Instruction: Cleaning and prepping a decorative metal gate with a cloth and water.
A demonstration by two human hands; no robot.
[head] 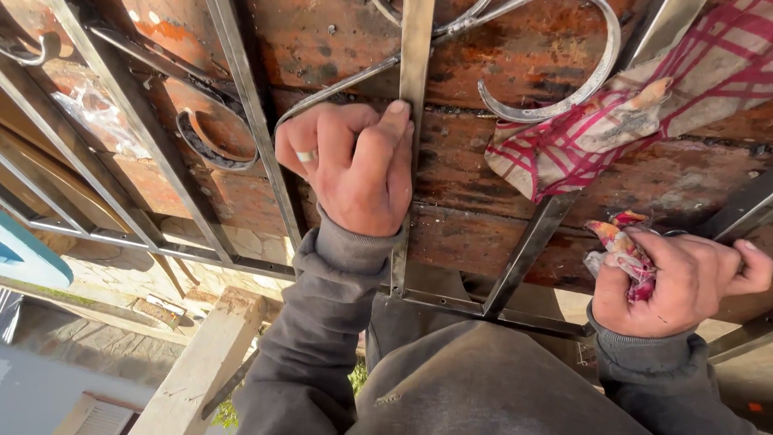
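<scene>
My left hand point(354, 165), with a ring on one finger, is closed around an upright flat bar point(415, 56) of a bare metal grille frame point(241, 97), thumb pressed along the bar. My right hand point(684, 282) is at the lower right, clenched on a bunched red and white rag point(624, 246). A larger red checked cloth point(644, 113) lies draped over the frame's bars at the upper right. Both arms wear grey sleeves.
The frame lies over a rusty brown metal sheet point(499, 48) and has curled scroll pieces point(564, 101) welded in. Below the left edge are a wooden beam point(205, 362), stone paving and a blue object point(24, 258).
</scene>
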